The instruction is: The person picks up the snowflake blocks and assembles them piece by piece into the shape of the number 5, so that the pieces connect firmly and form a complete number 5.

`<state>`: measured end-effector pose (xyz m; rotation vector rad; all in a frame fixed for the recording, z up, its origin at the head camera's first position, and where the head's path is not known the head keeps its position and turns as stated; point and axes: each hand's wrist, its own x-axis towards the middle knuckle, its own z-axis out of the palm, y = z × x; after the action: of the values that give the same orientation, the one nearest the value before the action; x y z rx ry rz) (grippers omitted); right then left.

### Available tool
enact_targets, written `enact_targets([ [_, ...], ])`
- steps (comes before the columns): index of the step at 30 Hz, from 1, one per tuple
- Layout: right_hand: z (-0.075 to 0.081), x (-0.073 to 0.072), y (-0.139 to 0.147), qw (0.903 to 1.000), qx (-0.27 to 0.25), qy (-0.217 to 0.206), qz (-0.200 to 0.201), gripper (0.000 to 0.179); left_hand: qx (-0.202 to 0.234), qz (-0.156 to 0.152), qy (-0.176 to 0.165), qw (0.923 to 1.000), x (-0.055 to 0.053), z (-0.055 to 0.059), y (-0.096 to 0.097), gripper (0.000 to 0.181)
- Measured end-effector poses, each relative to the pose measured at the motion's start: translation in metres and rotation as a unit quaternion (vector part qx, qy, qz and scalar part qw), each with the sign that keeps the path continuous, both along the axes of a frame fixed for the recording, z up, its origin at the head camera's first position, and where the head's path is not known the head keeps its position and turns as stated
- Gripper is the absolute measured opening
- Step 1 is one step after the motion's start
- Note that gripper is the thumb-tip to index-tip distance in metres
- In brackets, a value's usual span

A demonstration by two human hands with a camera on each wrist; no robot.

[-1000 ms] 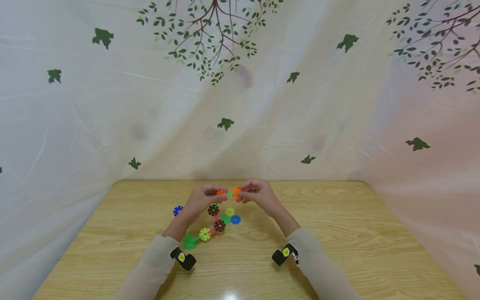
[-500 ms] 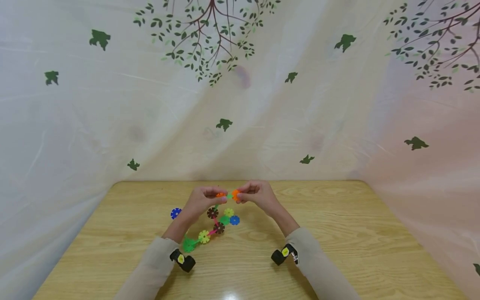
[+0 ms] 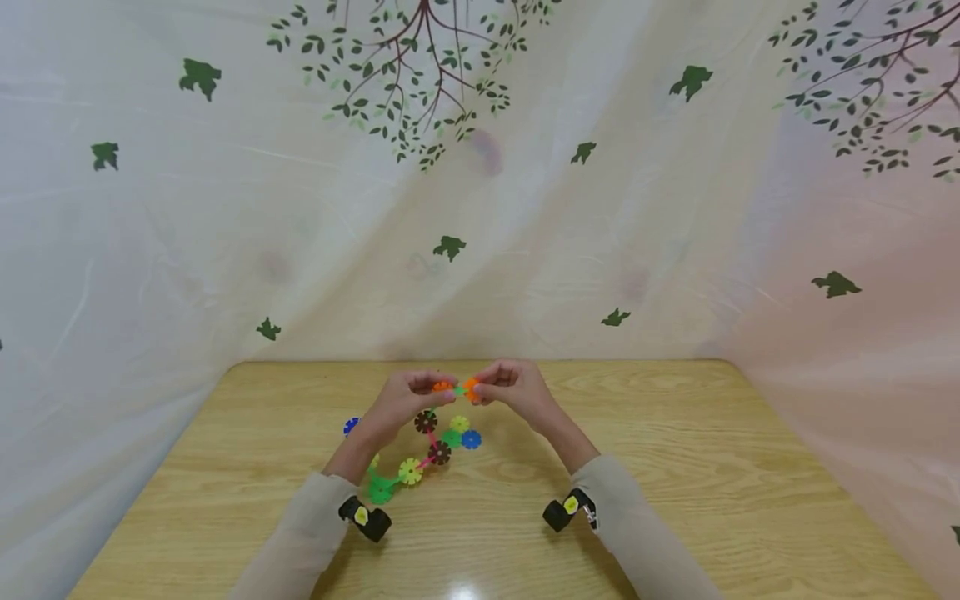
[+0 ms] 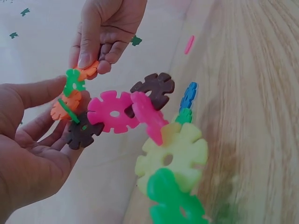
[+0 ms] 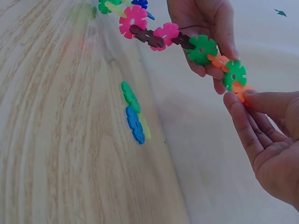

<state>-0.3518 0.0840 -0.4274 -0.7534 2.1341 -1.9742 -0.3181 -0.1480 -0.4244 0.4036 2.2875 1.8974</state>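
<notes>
My left hand (image 3: 401, 404) pinches an orange notched disc (image 4: 65, 106) in a chain of interlocking flower discs. At the chain's end, my right hand (image 3: 519, 396) pinches another orange disc (image 5: 240, 91) between thumb and fingers. A green disc (image 5: 235, 76) sits between the two hands, slotted to both orange ones. From the left hand, the chain hangs down with brown (image 4: 85, 130), pink (image 4: 112, 112), yellow (image 4: 175, 156) and green (image 4: 175, 200) discs. A dark blue disc (image 3: 351, 426) shows beside the left wrist, which covers part of the chain.
On the wooden table (image 3: 675, 492) lie a green disc (image 5: 131, 97), a blue disc (image 5: 135, 126) and a yellow disc (image 5: 147, 127), close together. Behind the table's far edge hangs a pale curtain (image 3: 337, 208) with leaf prints. Each wrist wears a small black camera.
Both hands stay almost in place with the orange discs in their fingers. The hanging chain sways slightly, and the head view shifts a little.
</notes>
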Motion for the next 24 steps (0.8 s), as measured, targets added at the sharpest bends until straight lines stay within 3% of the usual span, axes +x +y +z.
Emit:
enact_targets([
  [7, -0.0033, -0.0001, -0.0035, 0.9999, 0.013, 0.000, 0.004, 0.021, -0.008, -0.057, -0.003, 0.9983, -0.0054, -0.0030, -0.0048, 0.038],
  [11, -0.0039, -0.0006, -0.0041, 0.9995, 0.030, -0.006, 0.010, 0.023, -0.016, -0.071, -0.002, 0.9974, -0.0062, -0.0034, -0.0054, 0.037],
  [17, -0.0016, -0.0024, -0.0021, 0.9976, 0.059, -0.026, 0.025, 0.025, -0.013, -0.062, -0.016, 0.9979, -0.0058, -0.0022, -0.0060, 0.038],
  [24, -0.0016, -0.0059, 0.0012, 0.9924, 0.112, -0.031, 0.039, 0.030, 0.000, -0.031, -0.040, 0.9987, -0.0079, -0.0024, -0.0096, 0.041],
])
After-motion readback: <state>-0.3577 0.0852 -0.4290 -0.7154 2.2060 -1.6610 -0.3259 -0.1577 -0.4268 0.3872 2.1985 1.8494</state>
